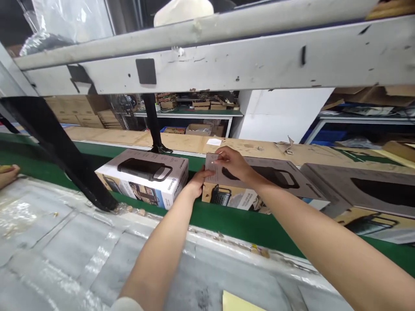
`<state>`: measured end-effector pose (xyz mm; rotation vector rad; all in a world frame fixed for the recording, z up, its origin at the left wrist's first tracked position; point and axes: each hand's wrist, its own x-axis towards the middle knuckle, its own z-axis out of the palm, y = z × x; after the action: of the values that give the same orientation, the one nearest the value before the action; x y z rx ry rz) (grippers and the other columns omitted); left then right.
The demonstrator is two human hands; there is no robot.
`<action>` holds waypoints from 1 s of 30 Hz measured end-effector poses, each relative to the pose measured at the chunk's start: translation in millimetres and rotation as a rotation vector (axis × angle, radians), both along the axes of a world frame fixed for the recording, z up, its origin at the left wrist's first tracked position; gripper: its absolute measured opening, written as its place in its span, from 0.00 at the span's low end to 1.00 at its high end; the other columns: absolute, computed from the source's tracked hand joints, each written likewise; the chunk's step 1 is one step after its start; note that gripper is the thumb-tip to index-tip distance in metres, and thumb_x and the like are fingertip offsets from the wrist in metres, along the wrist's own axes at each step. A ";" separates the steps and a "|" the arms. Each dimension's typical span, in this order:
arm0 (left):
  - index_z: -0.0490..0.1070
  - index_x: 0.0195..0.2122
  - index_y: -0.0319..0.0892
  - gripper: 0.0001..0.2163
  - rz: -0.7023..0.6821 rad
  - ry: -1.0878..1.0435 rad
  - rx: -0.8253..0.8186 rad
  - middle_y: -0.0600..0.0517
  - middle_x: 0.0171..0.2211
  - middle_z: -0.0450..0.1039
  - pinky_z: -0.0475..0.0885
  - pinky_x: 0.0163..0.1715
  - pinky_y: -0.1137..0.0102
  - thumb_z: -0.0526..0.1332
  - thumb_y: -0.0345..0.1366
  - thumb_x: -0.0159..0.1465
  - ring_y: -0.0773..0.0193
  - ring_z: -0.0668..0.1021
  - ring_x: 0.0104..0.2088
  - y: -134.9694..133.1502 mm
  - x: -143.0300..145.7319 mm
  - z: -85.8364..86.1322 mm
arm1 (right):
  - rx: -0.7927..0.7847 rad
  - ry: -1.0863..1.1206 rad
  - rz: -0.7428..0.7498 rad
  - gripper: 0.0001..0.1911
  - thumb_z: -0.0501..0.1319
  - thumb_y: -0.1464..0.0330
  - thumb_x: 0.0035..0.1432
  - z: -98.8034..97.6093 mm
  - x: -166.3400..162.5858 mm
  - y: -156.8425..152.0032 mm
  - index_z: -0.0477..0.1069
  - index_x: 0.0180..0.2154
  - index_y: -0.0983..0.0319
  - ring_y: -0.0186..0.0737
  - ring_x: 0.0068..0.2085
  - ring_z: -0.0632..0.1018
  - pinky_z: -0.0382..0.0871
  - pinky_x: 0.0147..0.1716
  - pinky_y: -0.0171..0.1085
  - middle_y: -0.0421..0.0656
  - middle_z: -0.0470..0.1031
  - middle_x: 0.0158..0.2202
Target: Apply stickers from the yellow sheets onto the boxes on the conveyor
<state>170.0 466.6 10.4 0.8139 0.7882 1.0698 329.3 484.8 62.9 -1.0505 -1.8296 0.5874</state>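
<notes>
Several printed product boxes stand in a row on a green conveyor belt (227,220). My left hand (197,183) grips the near left corner of the middle box (275,181), fingers curled on its edge. My right hand (231,163) lies on the top of the same box at its left end, fingers pinched on a small grey printed sheet (214,169) that rests there. A closed white-sided box (145,177) with a black speaker pictured on it sits just left of my left hand.
A third box (366,194) lies at the right on the belt. A black slanted strut (55,147) and a grey metal beam (227,56) cross in front. Plastic-covered worktop (81,255) lies near me, with a yellow sheet (240,302). Another person's fingertips (8,175) show at far left.
</notes>
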 end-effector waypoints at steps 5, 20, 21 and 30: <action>0.72 0.52 0.42 0.27 -0.007 -0.107 0.013 0.55 0.28 0.78 0.71 0.29 0.72 0.66 0.28 0.48 0.62 0.79 0.27 1.6 -1.4 -8.6 | 0.018 -0.050 0.065 0.13 0.67 0.68 0.48 -16.4 -23.6 43.8 0.69 0.38 0.58 0.41 0.31 0.76 0.73 0.36 0.40 0.37 0.73 0.27; 0.72 0.53 0.40 0.27 0.035 -0.143 0.001 0.53 0.30 0.78 0.69 0.28 0.71 0.65 0.27 0.48 0.62 0.78 0.26 4.8 -8.8 -11.5 | 0.178 -0.387 0.028 0.20 0.54 0.79 0.55 -26.3 -25.5 38.3 0.75 0.46 0.61 0.50 0.49 0.78 0.71 0.52 0.46 0.47 0.79 0.46; 0.73 0.52 0.40 0.26 0.041 -0.143 -0.003 0.53 0.29 0.77 0.69 0.27 0.72 0.65 0.27 0.48 0.63 0.77 0.25 5.3 -9.3 -11.9 | 0.188 -0.434 0.073 0.21 0.54 0.79 0.55 -24.1 -25.4 33.8 0.75 0.48 0.60 0.49 0.51 0.78 0.70 0.53 0.45 0.47 0.79 0.48; 0.62 0.66 0.44 0.39 0.240 -0.160 0.003 0.51 0.41 0.79 0.73 0.33 0.71 0.66 0.26 0.50 0.60 0.82 0.34 -0.3 -10.5 -7.8 | 0.228 -0.917 0.290 0.26 0.60 0.82 0.57 5.5 -47.8 29.0 0.71 0.57 0.65 0.54 0.50 0.80 0.73 0.50 0.47 0.54 0.80 0.47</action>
<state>159.5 466.3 2.6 0.6373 0.7614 1.3324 281.5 513.8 68.4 -0.9721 -2.7972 0.0143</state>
